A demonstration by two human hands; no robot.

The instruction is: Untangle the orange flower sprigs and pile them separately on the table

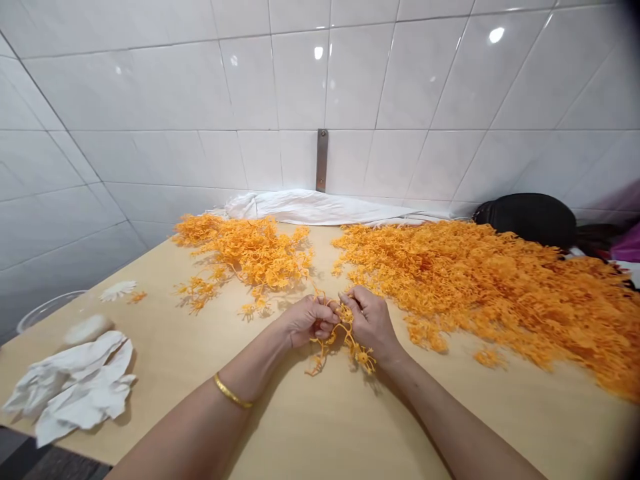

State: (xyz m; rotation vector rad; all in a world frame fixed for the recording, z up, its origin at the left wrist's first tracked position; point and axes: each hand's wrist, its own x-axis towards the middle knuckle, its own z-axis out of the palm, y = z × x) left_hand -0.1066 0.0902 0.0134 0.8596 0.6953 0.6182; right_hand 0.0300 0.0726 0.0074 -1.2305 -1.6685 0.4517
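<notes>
My left hand (311, 320) and my right hand (371, 323) are close together above the middle of the table, both closed in a pinch. Between them they hold a thin orange plastic flower strand (346, 313), whose branched ends and small spidery flower heads hang below the fingers. Exactly where the fingertips meet on it is partly hidden. Just beyond my left hand spreads a smaller pile of orange flower pieces (260, 257). A much larger heap of the same pieces (465, 273) reaches from beyond my right hand to the right edge.
Crumpled white cloth or paper (85, 380) lies at the table's left edge, near a white flower-shaped piece (119, 291). A rolled white sheet (320, 207) runs along the tiled wall (175, 87). A black case (530, 217) stands at the back right. Pale wooden tabletop (300, 427) shows in front.
</notes>
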